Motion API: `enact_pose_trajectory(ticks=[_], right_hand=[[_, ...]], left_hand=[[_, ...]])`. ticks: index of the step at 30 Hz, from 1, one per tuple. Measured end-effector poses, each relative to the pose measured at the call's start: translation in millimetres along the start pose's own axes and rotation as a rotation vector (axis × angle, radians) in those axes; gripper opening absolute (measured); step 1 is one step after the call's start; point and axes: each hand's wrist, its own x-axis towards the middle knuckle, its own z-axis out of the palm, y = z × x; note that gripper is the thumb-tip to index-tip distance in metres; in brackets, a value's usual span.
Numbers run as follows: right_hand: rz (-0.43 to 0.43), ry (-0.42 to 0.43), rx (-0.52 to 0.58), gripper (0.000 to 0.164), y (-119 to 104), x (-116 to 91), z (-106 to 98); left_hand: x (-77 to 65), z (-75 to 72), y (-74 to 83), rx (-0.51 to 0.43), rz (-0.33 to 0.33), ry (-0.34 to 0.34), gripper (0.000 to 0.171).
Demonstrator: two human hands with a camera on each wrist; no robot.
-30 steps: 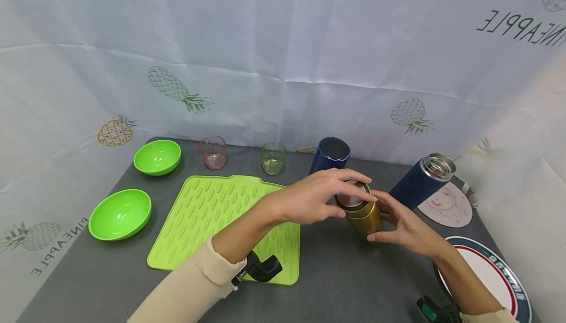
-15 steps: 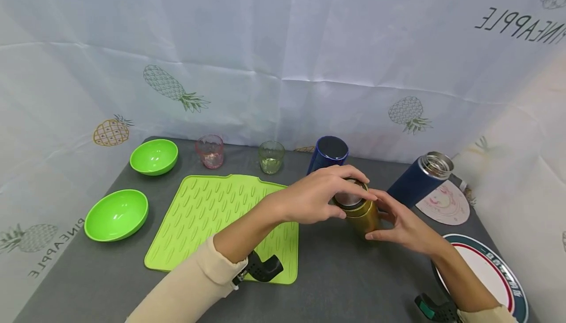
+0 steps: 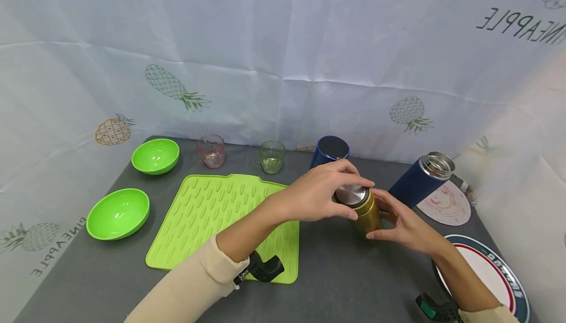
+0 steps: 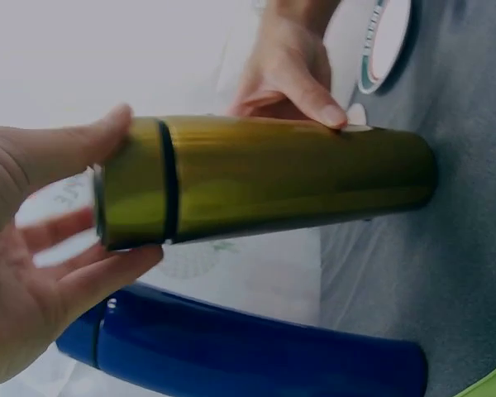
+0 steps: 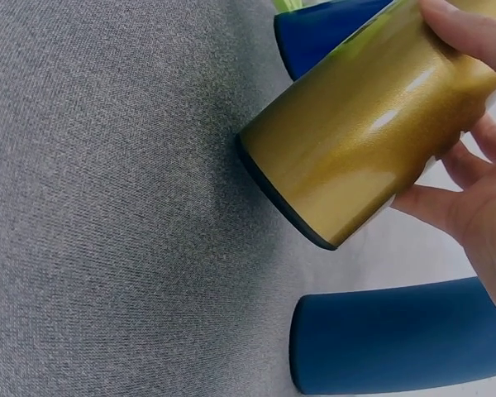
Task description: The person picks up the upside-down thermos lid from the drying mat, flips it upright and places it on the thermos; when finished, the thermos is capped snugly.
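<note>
A gold thermos flask (image 3: 369, 220) stands on the table between my two hands. My left hand (image 3: 316, 192) reaches over its top and grips the lid (image 4: 136, 186), thumb on one side and fingers on the other. A dark ring marks the joint between lid and body, and the lid's silver top shows under my hand in the head view. My right hand (image 3: 404, 222) holds the flask's body from the right, thumb on the near side. The palm side of the right hand is partly hidden behind the flask in the left wrist view.
Behind the hands stands a blue tumbler (image 3: 329, 153); an uncapped navy flask (image 3: 413, 185) is to the right. A round pink coaster (image 3: 446, 205) and a rimmed plate (image 3: 482, 269) lie at right. Leftward are a green mat (image 3: 216, 215), two glasses (image 3: 271, 158) and green bowls (image 3: 118, 215).
My left hand has turned a little on the lid, its fingers shifting so that more of the silver top shows. The right hand and the flask stay about where they were.
</note>
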Motion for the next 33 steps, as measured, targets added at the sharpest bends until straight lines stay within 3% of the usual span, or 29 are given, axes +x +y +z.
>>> enact_pose_trajectory(ticks=[5,13,16,21,29,33], right_hand=[[0.017,-0.002,-0.011,0.085,0.1,-0.8,-0.8],[-0.012,-0.001,0.001,0.086,1.9,-1.7,0.2],[-0.006,0.000,-0.008,0.086,1.1,-0.9,0.1],[0.023,0.002,-0.017,0.085,-0.4,-1.6,0.3],[-0.010,0.003,-0.010,0.085,-0.3,-0.3,0.8],[-0.009,0.002,-0.018,0.084,0.0,-0.6,0.6]], left_hand=[[-0.1,-5.4,-1.3,-0.046,0.073,-0.081,0.057],[0.2,2.5,2.2,0.024,-0.041,0.016,0.062],[1.2,0.7,1.1,0.029,-0.001,0.005,0.058],[2.3,-4.8,0.0,-0.009,0.078,-0.073,0.056],[1.4,1.2,5.3,0.051,-0.060,0.012,0.060],[2.8,0.7,4.7,0.035,-0.023,0.006,0.057]])
